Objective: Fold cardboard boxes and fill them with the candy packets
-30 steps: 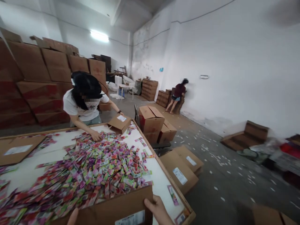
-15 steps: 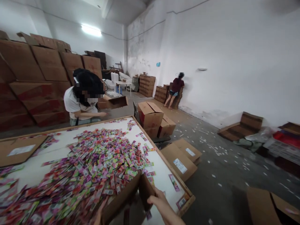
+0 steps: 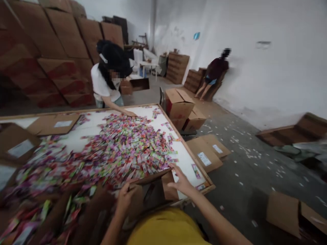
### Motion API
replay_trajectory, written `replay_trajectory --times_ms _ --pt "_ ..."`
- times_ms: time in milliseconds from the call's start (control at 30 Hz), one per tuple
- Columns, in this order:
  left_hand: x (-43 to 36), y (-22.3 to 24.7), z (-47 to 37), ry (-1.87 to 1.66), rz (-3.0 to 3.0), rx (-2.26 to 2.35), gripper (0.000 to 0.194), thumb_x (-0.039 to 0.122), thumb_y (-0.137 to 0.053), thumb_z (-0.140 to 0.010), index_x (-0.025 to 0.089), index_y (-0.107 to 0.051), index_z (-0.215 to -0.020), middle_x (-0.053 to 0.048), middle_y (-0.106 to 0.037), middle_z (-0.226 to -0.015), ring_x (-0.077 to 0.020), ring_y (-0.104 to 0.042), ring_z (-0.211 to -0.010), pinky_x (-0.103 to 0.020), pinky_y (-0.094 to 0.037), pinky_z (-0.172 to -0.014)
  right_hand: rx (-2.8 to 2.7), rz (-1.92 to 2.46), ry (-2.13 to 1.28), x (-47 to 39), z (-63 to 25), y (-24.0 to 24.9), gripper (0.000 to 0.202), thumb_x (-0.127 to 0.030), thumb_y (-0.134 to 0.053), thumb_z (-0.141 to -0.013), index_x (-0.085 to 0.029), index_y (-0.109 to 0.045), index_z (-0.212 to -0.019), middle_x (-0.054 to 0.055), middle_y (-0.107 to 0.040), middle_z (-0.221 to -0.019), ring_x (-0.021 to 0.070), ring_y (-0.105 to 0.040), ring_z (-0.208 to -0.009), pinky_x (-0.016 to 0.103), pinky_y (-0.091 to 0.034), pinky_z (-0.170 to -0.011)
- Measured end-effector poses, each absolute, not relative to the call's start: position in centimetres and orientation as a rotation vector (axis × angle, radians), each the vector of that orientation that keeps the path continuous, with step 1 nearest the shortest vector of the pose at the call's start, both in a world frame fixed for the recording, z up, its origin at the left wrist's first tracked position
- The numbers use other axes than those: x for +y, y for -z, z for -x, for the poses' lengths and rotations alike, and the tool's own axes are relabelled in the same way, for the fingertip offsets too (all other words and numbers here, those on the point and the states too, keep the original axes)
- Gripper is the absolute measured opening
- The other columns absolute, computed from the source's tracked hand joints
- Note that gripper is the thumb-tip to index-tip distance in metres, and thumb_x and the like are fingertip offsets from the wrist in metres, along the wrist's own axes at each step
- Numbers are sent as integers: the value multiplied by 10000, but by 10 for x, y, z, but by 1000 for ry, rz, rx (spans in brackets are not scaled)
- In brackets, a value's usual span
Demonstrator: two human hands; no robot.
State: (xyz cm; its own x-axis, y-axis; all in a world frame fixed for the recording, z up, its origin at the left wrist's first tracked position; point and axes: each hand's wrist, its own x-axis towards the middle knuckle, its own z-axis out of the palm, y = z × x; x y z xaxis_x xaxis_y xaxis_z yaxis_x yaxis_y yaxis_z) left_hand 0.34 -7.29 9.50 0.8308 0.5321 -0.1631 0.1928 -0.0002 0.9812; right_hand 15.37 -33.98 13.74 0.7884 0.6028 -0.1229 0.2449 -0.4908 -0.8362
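Box (image 3: 157,192) located at the near edge of the desk (image 3: 184,154), directly in front of the person, its open side facing up and toward the wearer's yellow garment (image 3: 167,229). The interior is dark; its contents cannot be made out.

Left hand (image 3: 126,197): fingers curled, gripping the left end of the box. Right hand (image 3: 182,180): thumb and fingers spread apart at the right end; how firmly it bears on the wall cannot be told.

Packets (image 3: 133,146), mainly pink, purple and green, lie in a broad loose heap beyond the box, with strays along the wooden rim. More lie among brown flaps (image 3: 95,207) at lower left, blurred. A labelled carton (image 3: 19,144) and a flat carton (image 3: 53,124) are at the left of the desk.

Across the desk, a co-worker in a white top (image 3: 102,80) leans in, one hand (image 3: 130,113) at the far edge of the heap. Beside the right rim: upright cartons (image 3: 178,105) and flat, labelled cardboard (image 3: 204,154). Pale scraps are scattered on the floor (image 3: 230,183).
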Motion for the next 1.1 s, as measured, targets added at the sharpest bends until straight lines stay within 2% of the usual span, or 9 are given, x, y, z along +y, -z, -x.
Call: replay_trajectory --times_ms 67,167,267,400,500,667,833,967,1100 --pt "-73 -95 -1 -298 -1508 571 273 318 -652 -644 168 -737 -855 -111 -725 -1081 -298 -617 -1108 -435 -438 -1022 -819 2034 -641 -356 -155 -158 894 -483 -776 -678 -228 -404 -1450 128 -364 -1526 283 -312 -1422 469 -258 -1166" --pt "-73 -89 4 -270 -1502 456 153 304 -638 -690 173 -717 -687 -115 -713 -1053 -274 -645 -1017 -414 -476 -936 -1002 2117 -889 -374 -152 -179 1088 -626 -837 -537 -207 -425 -1454 158 -324 -1552 323 -295 -1431 493 -191 -1192" --pt "-62 -90 10 -169 -1612 329 199 327 -602 -756 190 -745 -765 -126 -701 -1122 -269 -643 -1051 -423 -478 -942 -1071 2313 -944 -376 -145 -187 1101 -696 -774 -593 -194 -380 -1491 158 -268 -1578 339 -207 -1466 540 -98 -1206" --pt "-48 -120 16 116 -1926 134 402 458 -464 -883 244 -724 -1101 -118 -588 -1373 -287 -462 -1341 -515 -287 -1152 -1153 2419 -869 -362 -146 -186 851 -670 -666 -751 -183 -491 -1427 146 -376 -1527 339 -296 -1431 556 -148 -1198" --pt "-65 -156 14 268 -2249 143 690 688 -565 -766 210 -618 -1260 -168 -505 -1444 -368 -356 -1404 -636 -110 -1180 -1158 2418 -800 -352 -155 -186 707 -605 -693 -765 -154 -620 -1306 158 -501 -1436 336 -396 -1369 513 -262 -1169" --pt "-110 -186 7 354 -2498 282 989 849 -631 -537 117 -592 -1201 -253 -524 -1355 -426 -436 -1323 -667 -151 -1158 -1219 2341 -862 -340 -153 -200 599 -545 -740 -745 -231 -664 -1249 117 -565 -1377 319 -455 -1317 506 -309 -1137" --pt "-106 -178 17 480 -2468 187 1220 890 -623 -455 76 -476 -1352 -321 -265 -1541 -463 -195 -1455 -668 -112 -1162 -1372 2266 -1015 -337 -136 -193 632 -681 -665 -747 -373 -613 -1296 40 -454 -1493 355 -301 -1418 593 -164 -1169" --pt "-100 -167 15 353 -2511 161 949 786 -696 -547 161 -571 -1250 -227 -484 -1411 -400 -437 -1325 -614 -197 -1160 -1267 2296 -897 -325 -145 -166 419 -507 -574 -887 -271 -672 -1219 81 -589 -1350 300 -435 -1317 479 -322 -1103" --pt "-115 -155 3 198 -2620 405 503 486 -766 -709 177 -622 -1079 -99 -624 -1129 -291 -565 -1138 -535 -250 -1167 -1192 2471 -622 -299 -146 -157 189 -155 -582 -794 -215 -676 -946 55 -674 -1039 257 -551 -1049 402 -409 -890"
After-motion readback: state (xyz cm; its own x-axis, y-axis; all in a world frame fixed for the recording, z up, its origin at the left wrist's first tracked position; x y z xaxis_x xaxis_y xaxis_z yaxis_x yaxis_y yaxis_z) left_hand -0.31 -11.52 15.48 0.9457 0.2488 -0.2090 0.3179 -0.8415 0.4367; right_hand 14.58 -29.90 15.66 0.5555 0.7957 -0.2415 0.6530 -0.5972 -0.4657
